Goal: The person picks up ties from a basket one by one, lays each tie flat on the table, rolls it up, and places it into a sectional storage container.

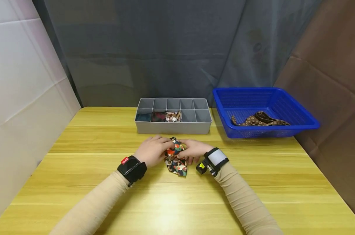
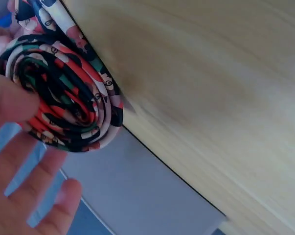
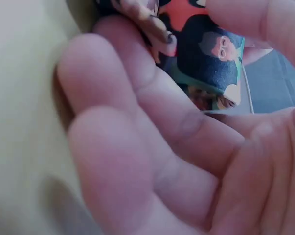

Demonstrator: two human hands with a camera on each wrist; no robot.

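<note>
On the wooden table (image 1: 254,182), near its middle: grey divided organiser (image 1: 173,130), behind the hands. In front of it, one patterned necktie (image 1: 176,158), red, black and green print, wound into a tight coil; loose pointed tail runs toward the person. Left hand (image 1: 152,150) and right hand (image 1: 194,151) both grip the coil.

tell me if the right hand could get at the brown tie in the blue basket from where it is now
Probably yes. The brown tie lies in the open-topped blue basket, to the right of the right hand, with bare table between. But that hand now holds the rolled patterned tie.
</note>
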